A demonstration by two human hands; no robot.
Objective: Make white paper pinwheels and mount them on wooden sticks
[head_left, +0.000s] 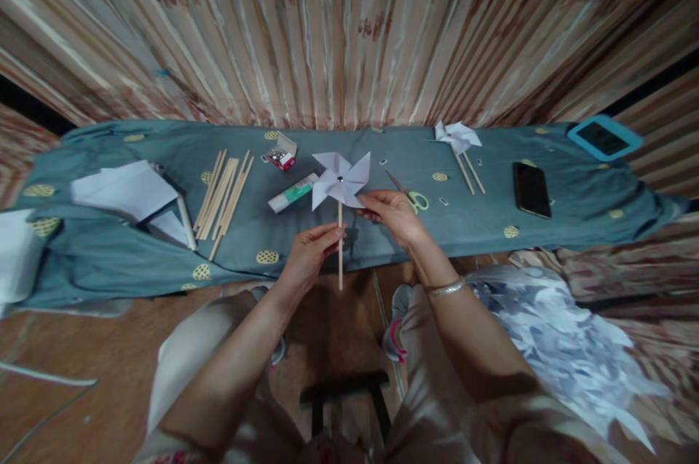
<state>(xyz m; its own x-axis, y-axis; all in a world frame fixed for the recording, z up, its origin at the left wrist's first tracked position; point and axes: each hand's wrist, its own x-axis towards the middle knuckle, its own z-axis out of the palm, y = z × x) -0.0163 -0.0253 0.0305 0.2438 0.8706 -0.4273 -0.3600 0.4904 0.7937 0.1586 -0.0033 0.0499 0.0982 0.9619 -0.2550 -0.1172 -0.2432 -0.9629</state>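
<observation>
Pinching the stick (340, 245) of a white paper pinwheel (340, 180) with my left hand (311, 251); right hand (390, 213) grips a blade tip. Pinwheel upright above the tabletop's (382, 231) near edge. Glue stick (292, 194) just left of it, scissors (409, 194) right, spare sticks (223, 194) further left.

White pinwheel (341, 180) — teal, yellow-dotted cloth (382, 231)
</observation>
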